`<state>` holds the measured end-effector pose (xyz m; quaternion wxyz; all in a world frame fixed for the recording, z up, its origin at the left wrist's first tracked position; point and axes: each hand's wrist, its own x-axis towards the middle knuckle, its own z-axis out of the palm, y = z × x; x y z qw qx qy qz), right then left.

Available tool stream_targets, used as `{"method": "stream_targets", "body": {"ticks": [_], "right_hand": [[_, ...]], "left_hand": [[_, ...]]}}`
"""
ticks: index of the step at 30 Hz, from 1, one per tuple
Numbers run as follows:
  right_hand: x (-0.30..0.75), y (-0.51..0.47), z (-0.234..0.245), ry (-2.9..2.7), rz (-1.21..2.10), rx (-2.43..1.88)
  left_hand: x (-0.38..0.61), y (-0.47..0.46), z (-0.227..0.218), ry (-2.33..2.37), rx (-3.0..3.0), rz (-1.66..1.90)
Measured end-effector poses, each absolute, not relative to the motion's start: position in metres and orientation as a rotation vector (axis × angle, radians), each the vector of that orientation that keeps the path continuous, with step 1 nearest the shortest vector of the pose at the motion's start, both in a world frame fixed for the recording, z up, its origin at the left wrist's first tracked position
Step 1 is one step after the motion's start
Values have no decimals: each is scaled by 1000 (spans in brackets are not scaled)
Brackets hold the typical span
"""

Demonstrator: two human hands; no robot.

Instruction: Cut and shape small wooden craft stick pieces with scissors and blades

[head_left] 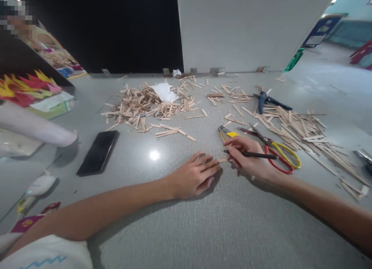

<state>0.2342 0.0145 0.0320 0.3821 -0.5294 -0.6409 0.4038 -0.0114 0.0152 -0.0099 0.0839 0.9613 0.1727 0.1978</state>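
My left hand (195,175) rests on the table with its fingers pressed together on a short, thin wooden stick (223,160). Only the stick's right end shows clearly, poking out toward the other hand. A slim black pen (260,155) lies across my right hand (247,156), gripped between thumb and fingers, its tip pointing left above the stick. The right fingertips are close to the stick's end; whether they touch it I cannot tell. Just beyond the right hand lies a utility knife (231,134) with a yellow part. Scissors (283,155) with red and yellow handles lie behind that hand.
Wooden stick pieces form a pile (135,106) with white paper (164,92) on it. More sticks (302,129) spread at right beside dark-handled pliers (263,100). A black phone (99,153) lies at left. A black and white panel (232,33) stands along the back.
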Motion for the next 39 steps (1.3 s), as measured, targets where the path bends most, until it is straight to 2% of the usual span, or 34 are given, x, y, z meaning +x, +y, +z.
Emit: {"method": "stream_targets", "body": {"ticks": [3, 9, 14, 20, 31, 39], "right_hand": [[233, 21, 34, -1521, 1351, -1387], [244, 32, 33, -1467, 1215, -1427], [239, 23, 33, -1573, 1480, -1407], [236, 19, 25, -1676, 1358, -1373], [235, 16, 23, -1688, 1341, -1389], [234, 17, 22, -1679, 1333, -1381]], "left_hand": [[-11, 16, -10, 501, 2865, 594], [-11, 16, -8, 499, 2837, 613], [-11, 16, -6, 486, 2839, 632], [-12, 16, -5, 500, 2794, 583], [-12, 15, -7, 807, 2794, 768], [-13, 14, -9, 894, 2754, 746]]}}
